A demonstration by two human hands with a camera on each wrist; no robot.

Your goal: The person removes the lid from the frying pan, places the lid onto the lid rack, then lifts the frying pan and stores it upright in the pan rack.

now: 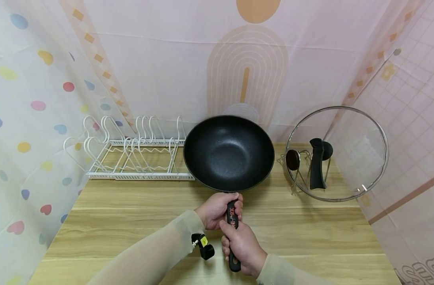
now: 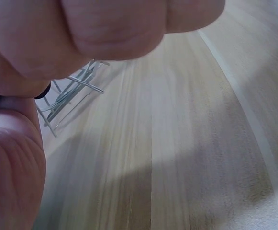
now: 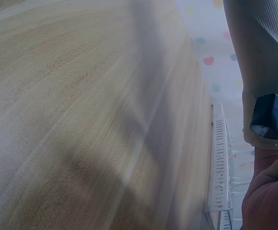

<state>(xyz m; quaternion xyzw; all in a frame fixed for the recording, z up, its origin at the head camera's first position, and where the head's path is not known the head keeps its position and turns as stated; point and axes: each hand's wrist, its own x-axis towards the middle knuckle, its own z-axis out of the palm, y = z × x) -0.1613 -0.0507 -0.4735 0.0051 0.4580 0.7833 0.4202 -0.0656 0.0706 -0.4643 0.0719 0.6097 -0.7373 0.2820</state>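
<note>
A black wok (image 1: 228, 153) is held over the tabletop, its inside facing me and its long handle (image 1: 233, 221) pointing toward me. Close under the pan, my left hand (image 1: 220, 209) grips the handle, thumb along its top. Lower down, my right hand (image 1: 243, 243) is wrapped around the same handle, leaving the hanging-hole end showing. In the left wrist view, curled left-hand fingers (image 2: 115, 28) cover the top. The right wrist view shows part of the left hand (image 3: 270, 196) at its edge; the right hand is out of that frame.
A white wire dish rack (image 1: 142, 176) stands left of the wok. To the right, a glass lid (image 1: 384, 158) with a black handle (image 1: 317, 164) leans upright on a small wire stand (image 1: 299, 182). Patterned curtains (image 1: 160, 71) hang around the wooden table (image 1: 131, 209).
</note>
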